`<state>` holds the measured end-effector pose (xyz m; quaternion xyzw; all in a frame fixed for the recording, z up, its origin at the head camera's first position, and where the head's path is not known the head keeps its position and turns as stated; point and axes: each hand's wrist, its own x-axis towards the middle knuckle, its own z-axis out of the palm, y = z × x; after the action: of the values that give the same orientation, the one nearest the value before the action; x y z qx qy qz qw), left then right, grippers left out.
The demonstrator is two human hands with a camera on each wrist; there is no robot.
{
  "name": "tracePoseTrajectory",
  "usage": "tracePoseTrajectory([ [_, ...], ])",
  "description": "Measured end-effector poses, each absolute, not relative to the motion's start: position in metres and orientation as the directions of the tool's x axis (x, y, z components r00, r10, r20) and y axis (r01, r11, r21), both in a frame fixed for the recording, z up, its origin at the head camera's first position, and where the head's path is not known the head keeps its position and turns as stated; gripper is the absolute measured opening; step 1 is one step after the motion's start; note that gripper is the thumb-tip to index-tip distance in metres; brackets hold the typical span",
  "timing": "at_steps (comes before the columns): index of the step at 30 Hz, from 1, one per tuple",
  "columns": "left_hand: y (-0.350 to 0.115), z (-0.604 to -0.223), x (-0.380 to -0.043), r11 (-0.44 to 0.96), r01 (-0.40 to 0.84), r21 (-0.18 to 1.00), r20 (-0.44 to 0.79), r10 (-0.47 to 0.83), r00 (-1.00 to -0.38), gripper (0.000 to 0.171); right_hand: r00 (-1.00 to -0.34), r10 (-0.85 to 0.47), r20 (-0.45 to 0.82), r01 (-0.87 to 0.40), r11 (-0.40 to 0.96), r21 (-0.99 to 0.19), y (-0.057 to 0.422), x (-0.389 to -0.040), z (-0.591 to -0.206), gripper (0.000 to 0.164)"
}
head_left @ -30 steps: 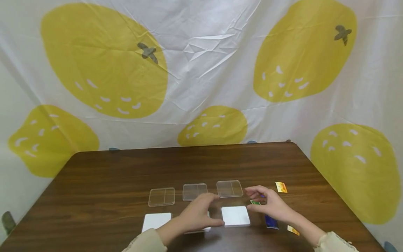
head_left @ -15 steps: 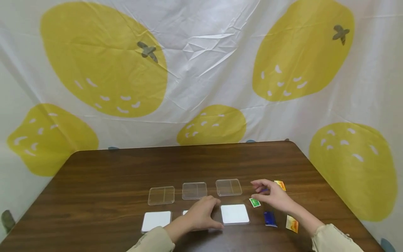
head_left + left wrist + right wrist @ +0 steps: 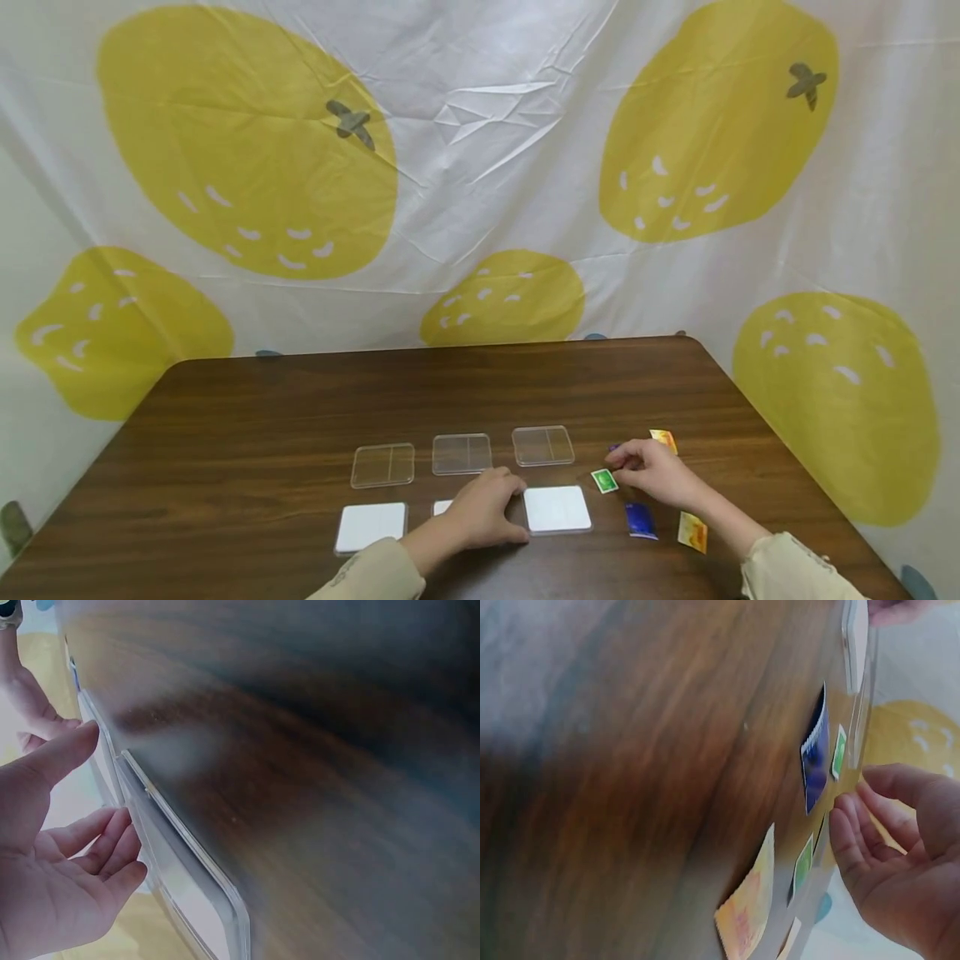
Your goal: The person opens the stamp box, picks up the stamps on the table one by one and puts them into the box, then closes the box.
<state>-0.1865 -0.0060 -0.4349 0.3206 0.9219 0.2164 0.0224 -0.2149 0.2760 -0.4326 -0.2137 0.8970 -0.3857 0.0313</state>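
My left hand [image 3: 483, 507] is over the middle white-filled clear case [image 3: 442, 506], hiding most of it, thumb and fingers apart. Its thumb lies close to the right-hand white-filled case [image 3: 557, 508]. My right hand [image 3: 658, 473] hovers low over small stamps, fingers bent towards the thumb. A green stamp [image 3: 604, 481] lies left of its fingertips, and a purple-blue stamp [image 3: 614, 447] is partly hidden behind them. Nothing shows between the fingers in the right wrist view, where another green stamp [image 3: 802, 862] lies below them. A dark blue stamp [image 3: 641, 520] is nearer the front.
Clear plastic lids stand in a row behind: left [image 3: 382, 465], middle [image 3: 461, 454], right [image 3: 543, 446]. A third white-filled case [image 3: 371, 527] is at the left. Orange-yellow stamps lie at the right, one near [image 3: 692, 532], one far [image 3: 664, 441]. A lemon-print cloth [image 3: 495, 183] hangs behind the table [image 3: 262, 400].
My right hand has moved right, away from the right-hand case, and lowered to the stamps, its fingers drawing closer together. My left hand has barely shifted.
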Motion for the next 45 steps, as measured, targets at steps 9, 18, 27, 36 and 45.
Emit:
tracePoseTrajectory([
  [9,-0.002,-0.439,-0.187,0.714,0.581,0.392,0.131,0.581,-0.803,0.048,-0.927,-0.363,0.096,-0.33,0.666,-0.669,0.269,-0.212,-0.435,0.014],
  [18,-0.002,-0.44,-0.187,0.714,0.57,0.407,0.13,0.573,-0.809,0.049,-0.927,-0.359,0.105,-0.34,0.69,-0.639,0.267,-0.213,-0.437,0.014],
  [27,-0.002,-0.441,-0.188,0.712,0.563,0.42,0.123,0.57,-0.813,0.05,-0.905,-0.37,0.21,-0.424,0.747,-0.511,0.264,-0.212,-0.438,0.012],
  [36,-0.002,-0.441,-0.189,0.712,0.565,0.417,0.123,0.571,-0.812,0.05,-0.894,-0.386,0.229,-0.449,0.769,-0.456,0.263,-0.213,-0.44,0.013],
  [45,-0.002,-0.441,-0.189,0.715,0.564,0.413,0.119,0.571,-0.812,0.051,-0.914,-0.351,0.203,-0.405,0.769,-0.495,0.261,-0.212,-0.438,0.01],
])
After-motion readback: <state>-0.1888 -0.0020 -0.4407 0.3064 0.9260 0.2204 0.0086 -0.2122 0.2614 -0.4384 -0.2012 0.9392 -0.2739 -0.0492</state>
